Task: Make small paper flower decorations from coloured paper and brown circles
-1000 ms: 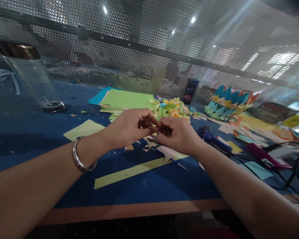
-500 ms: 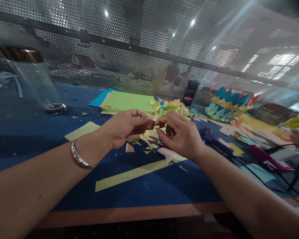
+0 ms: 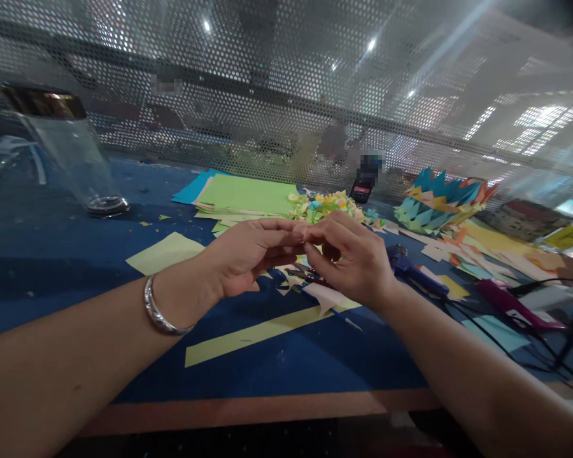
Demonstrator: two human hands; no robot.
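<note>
My left hand [image 3: 255, 253] and my right hand [image 3: 348, 254] meet fingertip to fingertip above the table. Both are closed in a pinch. Whatever lies between the fingertips is too small or too hidden to name. Just behind the hands rises a heap of small paper scraps [image 3: 332, 202] in yellow, green and blue. Below my right hand lie scissors [image 3: 305, 273], partly covered, and a pale pink paper piece [image 3: 321, 294]. A long yellow-green paper strip [image 3: 248, 340] runs across the table in front of them.
Green paper sheets [image 3: 248, 192] are stacked at the back. A glass bottle [image 3: 76, 159] stands left. To the right are a blue glue gun [image 3: 417, 273], a magenta device [image 3: 518, 305] with black cables, and a zigzag-edged paper crown [image 3: 442, 200]. A perforated metal screen [image 3: 248, 108] closes the back.
My left hand has moved a little right and its fingers now press against those of my right hand. My right hand has shifted only slightly.
</note>
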